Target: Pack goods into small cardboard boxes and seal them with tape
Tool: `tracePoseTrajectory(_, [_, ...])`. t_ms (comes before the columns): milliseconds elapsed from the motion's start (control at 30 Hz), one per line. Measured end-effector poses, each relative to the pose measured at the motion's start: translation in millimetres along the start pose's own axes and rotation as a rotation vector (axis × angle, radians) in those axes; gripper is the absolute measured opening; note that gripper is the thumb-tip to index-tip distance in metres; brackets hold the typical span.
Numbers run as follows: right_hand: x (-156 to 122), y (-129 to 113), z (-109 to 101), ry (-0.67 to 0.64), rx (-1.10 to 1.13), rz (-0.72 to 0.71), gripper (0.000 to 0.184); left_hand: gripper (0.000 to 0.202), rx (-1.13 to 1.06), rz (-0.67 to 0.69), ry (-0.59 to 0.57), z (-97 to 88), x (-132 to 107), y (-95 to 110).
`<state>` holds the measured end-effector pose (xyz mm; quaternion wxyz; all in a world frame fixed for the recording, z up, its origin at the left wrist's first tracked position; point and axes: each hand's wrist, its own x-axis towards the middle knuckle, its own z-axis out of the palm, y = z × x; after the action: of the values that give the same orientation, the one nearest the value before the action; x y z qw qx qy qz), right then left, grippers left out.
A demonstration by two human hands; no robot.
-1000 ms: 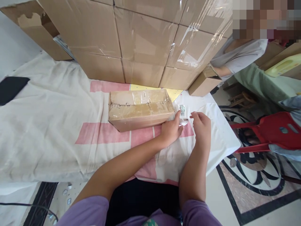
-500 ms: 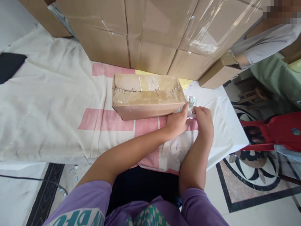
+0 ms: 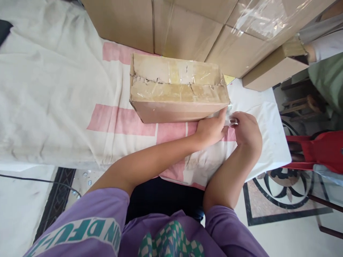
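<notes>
My left hand (image 3: 211, 129) rests on the cloth at the near right corner of a taped cardboard box (image 3: 177, 89), fingers curled and the index finger up against the box's edge. My right hand (image 3: 248, 130) is just to its right, fingers closed in a pinch. Between the two hands is a small white piece (image 3: 232, 121), held by the fingertips of both; I cannot make out what it is. The box lies flat on a white and pink cloth (image 3: 66, 92) over the table.
A wall of large cartons wrapped in clear film (image 3: 193, 25) stands right behind the box. A smaller carton (image 3: 270, 67) sits at the back right, with another person's arm (image 3: 321, 46) beside it. A red plastic chair (image 3: 316, 150) stands on the patterned floor to the right.
The view has tilted down and the box looks nearer. My right hand has closed in on my left hand, and both now meet on the small white piece at the box's corner.
</notes>
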<state>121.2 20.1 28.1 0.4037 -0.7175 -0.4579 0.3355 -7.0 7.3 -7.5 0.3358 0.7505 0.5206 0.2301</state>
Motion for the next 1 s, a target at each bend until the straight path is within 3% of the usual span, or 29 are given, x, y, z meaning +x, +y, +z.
tracePoseTrajectory(200, [6,7,0,0.049,0.024,0.009,0.013,0.072,-0.011,-0.011,0.000,-1.6,0,0])
tracePoseTrajectory(600, [5,12,-4,-0.100,0.292,-0.014,0.014,0.074,-0.042,-0.011,-0.009,-2.3,0,-1])
tracePoseTrajectory(1000, [-1,11,-13,-0.144,0.263,-0.009,0.011,0.074,0.026,-0.026,0.003,-4.3,-2,2])
